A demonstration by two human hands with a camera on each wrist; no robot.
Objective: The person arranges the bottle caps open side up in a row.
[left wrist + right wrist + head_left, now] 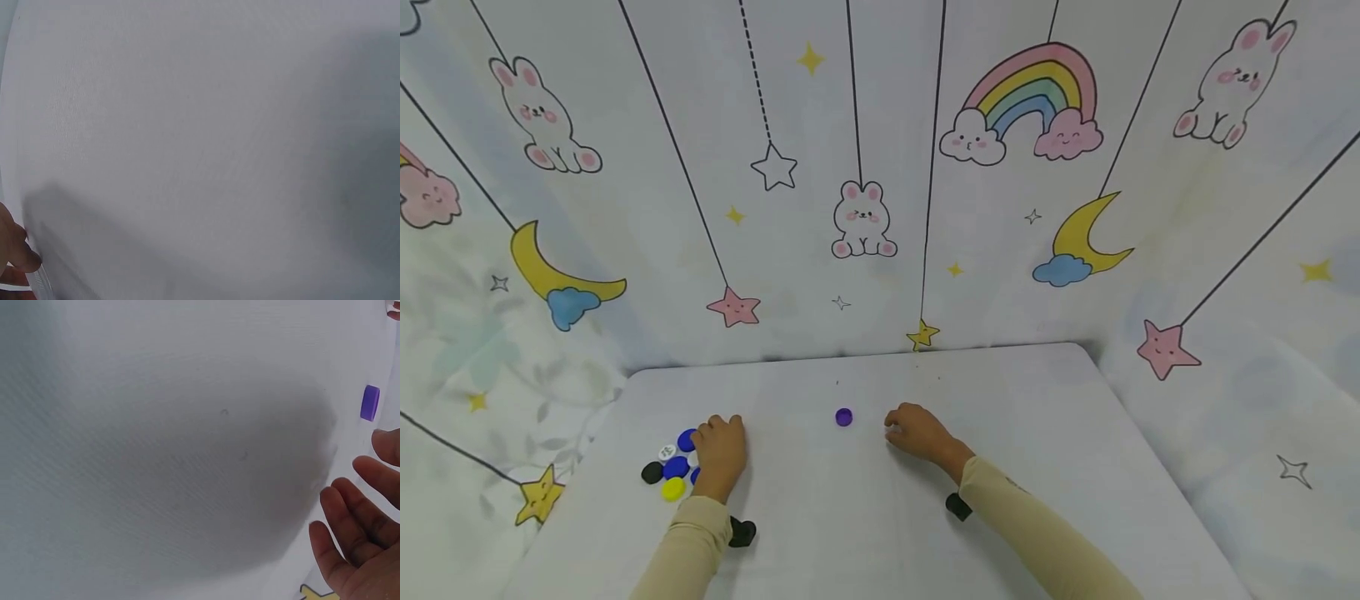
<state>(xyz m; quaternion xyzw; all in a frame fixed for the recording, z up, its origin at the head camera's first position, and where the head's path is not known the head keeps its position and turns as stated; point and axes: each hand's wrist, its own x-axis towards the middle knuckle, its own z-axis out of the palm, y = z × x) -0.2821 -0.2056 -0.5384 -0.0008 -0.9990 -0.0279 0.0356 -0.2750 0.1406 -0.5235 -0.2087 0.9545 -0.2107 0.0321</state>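
Over the right side of a cluster of bottle caps (676,467) at the table's left is my left hand (721,450), fingers bent downward. In the left wrist view, its thumb and fingers pinch a pale ribbed cap (41,285), mostly cut off by the frame edge. Blue, yellow, black and white caps lie beside this hand, some partly hidden under it. A purple cap (844,417) sits alone near the table's middle. My right hand (917,432) hovers to the right of it, its fingers apart and loosely bent, holding nothing.
The white table (850,517) has rounded back corners. Behind and beside it hangs a printed cloth (805,250) with rabbits, stars and moons. Dark wrist-worn camera mounts (742,533) show at both cuffs.
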